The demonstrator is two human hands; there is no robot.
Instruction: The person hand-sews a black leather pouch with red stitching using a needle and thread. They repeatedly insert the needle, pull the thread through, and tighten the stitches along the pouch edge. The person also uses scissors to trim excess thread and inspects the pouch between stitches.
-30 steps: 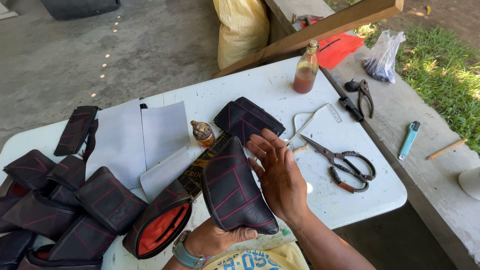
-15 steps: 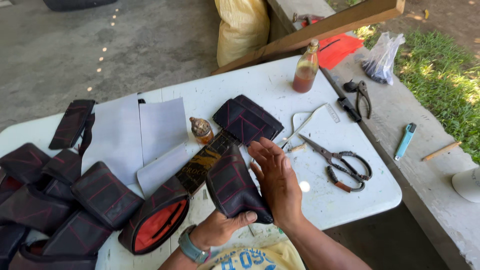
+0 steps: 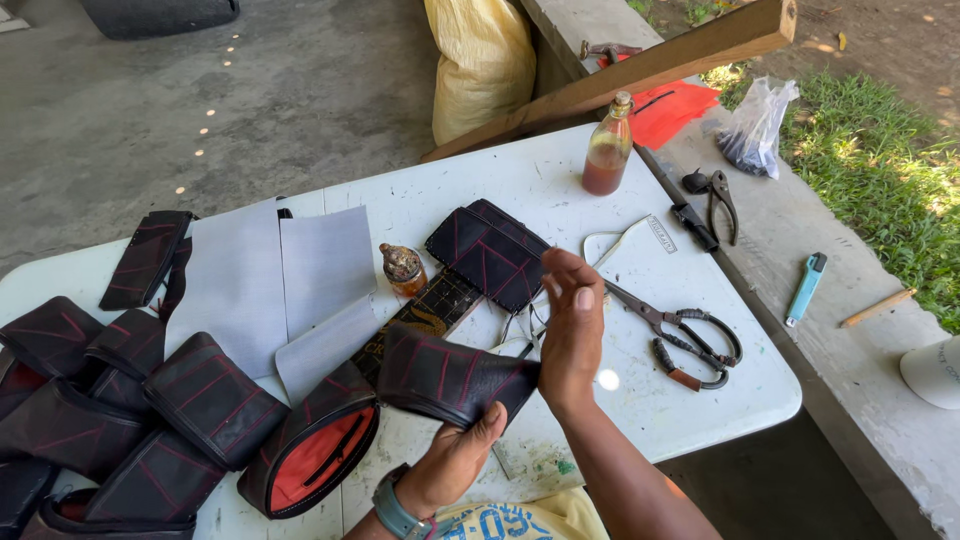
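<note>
A white folding table (image 3: 640,400) is standing on a grey concrete floor beside a low concrete ledge and a strip of grass. The person is holding a black quilted pouch piece with red stitching (image 3: 450,378) low over the table's near edge, its long axis running roughly left to right, its tapered end pointing right toward the right hand (image 3: 572,340). The left hand (image 3: 455,460) is gripping it from underneath, thumb closed up over the lower right corner, so most of the piece is lying up and to the left of that grip. The right hand is open, fingers together and raised, its heel just touching the piece's right end. Compared with half a second ago, the piece is lying flatter and more sideways, and the right hand has lifted off its face. Scissors (image 3: 680,335) are lying to the right.
</note>
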